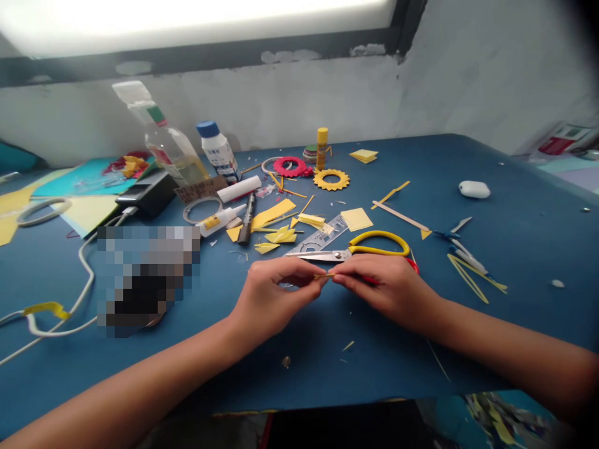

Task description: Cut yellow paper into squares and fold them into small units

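Forearms [154, 369] nearest; yellow strip [324, 275] pinched at the tips of left hand [274, 293] and right hand [390, 287]

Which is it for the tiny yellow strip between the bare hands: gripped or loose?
Gripped. Left hand and right hand fingers pinch the tiny yellow strip; it shows between them.

Lettering on the brown card [201, 189] and the blue-capped bottle [219, 151], both toward the far edge of the surface [430, 168], is too blurred to read.
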Available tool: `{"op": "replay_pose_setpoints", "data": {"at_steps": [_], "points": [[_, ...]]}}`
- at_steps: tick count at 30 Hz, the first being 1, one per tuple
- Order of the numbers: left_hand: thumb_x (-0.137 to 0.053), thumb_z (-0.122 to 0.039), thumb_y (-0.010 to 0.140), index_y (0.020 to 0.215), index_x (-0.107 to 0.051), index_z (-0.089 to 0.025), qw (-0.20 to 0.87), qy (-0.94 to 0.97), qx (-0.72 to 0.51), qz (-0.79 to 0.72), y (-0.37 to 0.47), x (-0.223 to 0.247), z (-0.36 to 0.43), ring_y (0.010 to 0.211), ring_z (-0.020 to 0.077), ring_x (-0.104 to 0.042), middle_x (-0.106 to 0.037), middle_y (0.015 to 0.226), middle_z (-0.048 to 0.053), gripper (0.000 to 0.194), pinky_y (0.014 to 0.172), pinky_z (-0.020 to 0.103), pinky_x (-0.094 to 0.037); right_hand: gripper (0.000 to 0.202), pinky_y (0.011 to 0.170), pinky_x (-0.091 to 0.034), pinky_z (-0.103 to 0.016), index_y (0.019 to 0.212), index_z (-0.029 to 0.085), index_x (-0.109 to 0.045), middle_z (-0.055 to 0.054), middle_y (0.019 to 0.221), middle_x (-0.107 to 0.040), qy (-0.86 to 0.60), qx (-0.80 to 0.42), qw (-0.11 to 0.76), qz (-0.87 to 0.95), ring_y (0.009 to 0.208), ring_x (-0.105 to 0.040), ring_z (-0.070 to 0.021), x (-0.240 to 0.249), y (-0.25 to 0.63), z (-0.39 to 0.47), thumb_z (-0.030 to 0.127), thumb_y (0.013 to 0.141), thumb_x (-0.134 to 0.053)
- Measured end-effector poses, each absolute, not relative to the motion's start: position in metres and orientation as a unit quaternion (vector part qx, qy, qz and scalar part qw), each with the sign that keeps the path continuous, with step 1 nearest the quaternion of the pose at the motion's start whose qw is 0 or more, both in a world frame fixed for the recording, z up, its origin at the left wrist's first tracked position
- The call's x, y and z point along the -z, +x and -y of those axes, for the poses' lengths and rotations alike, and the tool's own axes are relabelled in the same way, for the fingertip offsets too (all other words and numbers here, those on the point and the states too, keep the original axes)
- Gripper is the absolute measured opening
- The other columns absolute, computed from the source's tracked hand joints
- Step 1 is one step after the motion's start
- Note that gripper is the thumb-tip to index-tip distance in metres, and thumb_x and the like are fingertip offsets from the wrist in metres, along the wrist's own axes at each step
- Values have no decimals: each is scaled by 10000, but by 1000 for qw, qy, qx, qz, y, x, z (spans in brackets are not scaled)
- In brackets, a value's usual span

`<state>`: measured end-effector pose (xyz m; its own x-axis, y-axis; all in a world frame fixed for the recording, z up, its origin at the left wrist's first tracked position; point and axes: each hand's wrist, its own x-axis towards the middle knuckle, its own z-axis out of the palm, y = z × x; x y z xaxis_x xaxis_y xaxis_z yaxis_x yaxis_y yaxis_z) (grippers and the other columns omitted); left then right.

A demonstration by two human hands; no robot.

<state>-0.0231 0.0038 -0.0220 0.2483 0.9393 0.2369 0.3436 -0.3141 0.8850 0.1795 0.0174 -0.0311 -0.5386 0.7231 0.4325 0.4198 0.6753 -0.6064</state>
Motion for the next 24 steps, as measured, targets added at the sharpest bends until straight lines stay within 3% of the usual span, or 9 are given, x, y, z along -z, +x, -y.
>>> {"op": "replay_pose_setpoints", "data": {"at_steps": [15, 21, 24], "points": [[-707, -173, 758, 786, -747, -144, 365, 732, -382, -430, -24, 15, -4, 629, 118, -658, -733, 714, 27, 56, 595, 173, -541, 93, 708, -515, -275, 928, 174, -657, -35, 818, -693, -290, -209, 363, 861, 750, -637, -153, 27, 181, -16, 195, 879, -581], [-751, -157, 715, 831, -764, -186, 471, 650, -405, -438, -28, 13, 0, 648, 141, -715, -756, 728, 1, 120, 612, 154, -574, 65, 677, -502, -263, 880, 187, -655, -25, 786, -693, -309, -217, 362, 852, 716, -632, -140, 20, 185, -16, 203, 876, -592], [-755, -123, 698, 810, -767, -183, 469, 648, -424, -424, -27, 12, 2, 645, 139, -719, -754, 720, 3, 128, 607, 131, -572, 68, 669, -500, -249, 878, 181, -665, -20, 775, -694, -308, -233, 361, 848, 706, -633, -134, 18, 184, -16, 196, 867, -600]]}}
